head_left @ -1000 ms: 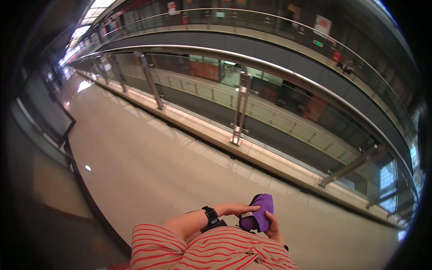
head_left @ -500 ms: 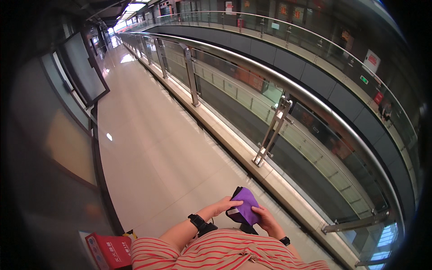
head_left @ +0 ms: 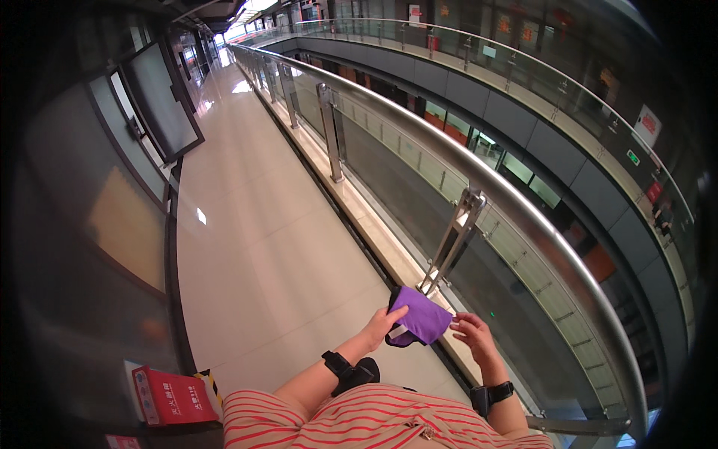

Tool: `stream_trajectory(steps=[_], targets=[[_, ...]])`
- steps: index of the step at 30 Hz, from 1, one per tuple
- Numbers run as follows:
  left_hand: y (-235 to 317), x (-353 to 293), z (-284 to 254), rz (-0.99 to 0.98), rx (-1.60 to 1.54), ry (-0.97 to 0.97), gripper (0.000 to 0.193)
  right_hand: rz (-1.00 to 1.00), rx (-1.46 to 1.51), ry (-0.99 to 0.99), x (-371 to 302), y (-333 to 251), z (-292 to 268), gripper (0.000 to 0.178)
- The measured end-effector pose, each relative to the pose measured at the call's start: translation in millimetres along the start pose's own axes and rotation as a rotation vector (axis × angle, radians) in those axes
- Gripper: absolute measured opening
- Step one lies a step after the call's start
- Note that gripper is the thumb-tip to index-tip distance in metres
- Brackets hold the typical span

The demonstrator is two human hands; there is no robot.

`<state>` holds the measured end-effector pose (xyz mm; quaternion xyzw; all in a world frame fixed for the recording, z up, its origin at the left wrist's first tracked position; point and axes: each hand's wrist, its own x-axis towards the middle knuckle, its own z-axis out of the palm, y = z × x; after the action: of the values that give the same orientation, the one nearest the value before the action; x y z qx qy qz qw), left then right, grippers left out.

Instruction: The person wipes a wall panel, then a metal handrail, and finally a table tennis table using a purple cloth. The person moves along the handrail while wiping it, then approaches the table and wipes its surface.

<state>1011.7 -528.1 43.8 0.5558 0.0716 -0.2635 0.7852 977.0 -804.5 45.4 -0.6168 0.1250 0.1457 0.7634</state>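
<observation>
A purple cloth piece (head_left: 423, 317) with black edging and a small white tag lies flat in front of my body, above the walkway. My left hand (head_left: 383, 326) is closed on its left side, thumb on top and fingers underneath. Beside the cloth's right corner is my right hand (head_left: 476, 337), its fingers loosely bent and apart. The fingertips are close to that corner; whether they touch it is hard to tell. Each wrist wears a black band, one on the left (head_left: 338, 364) and one on the right (head_left: 495, 393).
A glass railing (head_left: 471, 196) with a metal handrail runs along my right, beside a drop to lower levels. On the left are a dark wall and an open door (head_left: 164, 97). A red box (head_left: 172, 396) stands at the lower left. The tiled walkway (head_left: 247, 224) stretches ahead.
My right hand has let go of the cloth and moved right. The cloth, bunched between both hands before, is now spread flatter and held up further from my body by my left hand.
</observation>
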Motion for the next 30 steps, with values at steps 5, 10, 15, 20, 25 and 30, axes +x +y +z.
stream_trajectory(steps=[5,10,15,20,25,30], targets=[[49.1,49.0,18.9,0.278,-0.03,0.159,0.043,-0.33,-0.032,-0.01,46.5,-90.2,2.1,0.022],[108.8,135.5,63.5,0.839,0.272,0.187,0.039,-0.743,-0.213,0.0,94.1,-200.9,1.9,0.016],[178.1,216.9,133.4,1.396,0.808,0.184,0.041,-0.968,-0.473,0.037,157.8,-305.3,6.1,0.016],[205.3,247.7,153.5,1.571,1.037,-0.009,0.042,-0.886,-0.704,0.175,197.1,-331.9,15.3,0.012],[238.3,264.7,140.9,1.619,1.088,-0.214,0.048,-0.809,-0.828,0.166,201.6,-312.0,-1.8,0.017],[301.5,309.3,109.5,1.53,1.147,-0.185,0.031,-0.586,-0.744,0.156,211.3,-311.6,1.2,0.034]])
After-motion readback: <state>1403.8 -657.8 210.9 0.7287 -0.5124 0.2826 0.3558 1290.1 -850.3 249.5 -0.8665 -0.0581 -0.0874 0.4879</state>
